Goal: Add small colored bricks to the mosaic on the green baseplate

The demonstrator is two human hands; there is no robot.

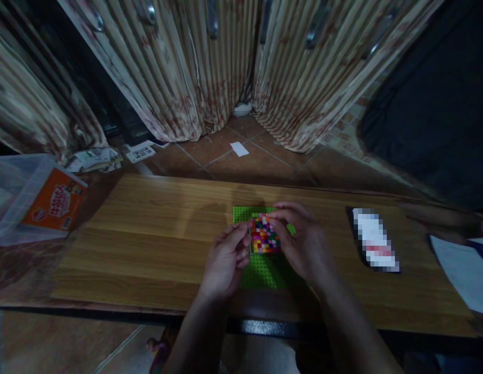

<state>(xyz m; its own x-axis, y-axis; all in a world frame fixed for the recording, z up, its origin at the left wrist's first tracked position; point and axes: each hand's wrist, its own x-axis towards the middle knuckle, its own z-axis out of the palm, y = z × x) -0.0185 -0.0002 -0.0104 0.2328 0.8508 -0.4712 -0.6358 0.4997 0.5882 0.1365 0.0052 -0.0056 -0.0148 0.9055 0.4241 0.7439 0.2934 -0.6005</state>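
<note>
- Left hand (226, 254): fingers curled, thumb and forefinger nearly together at the left edge of the multicoloured brick panel (266, 235). Whether a small piece is pinched between them cannot be told.
- Right hand (303, 241): partly curled, thumb and forefinger at the panel's upper right; the other fingers are partly hidden. A firm grip cannot be confirmed.
- Brick panel: between the hands, over the green studded baseplate (260, 272). Whether it is pressed onto the studs or raised is unclear. The two-sided hold would, in my judgement, steady it and leave the fingertips free for small pieces.
- Baseplate: directly before the person, presumably for equal reach by both hands.
- Surface: wood-grain tabletop (148, 234), with a dark-edged, pixelated object (376, 241) set apart to the right, seemingly outside the working area. Pale sheet (465, 272) at the far right.
- Left end: translucent bin (15, 197) with an orange panel bearing printed characters.
- Room: dim; patterned curtains (210, 72) beyond, brown floor tiles (210, 150), one white paper (239, 149) lying there.
</note>
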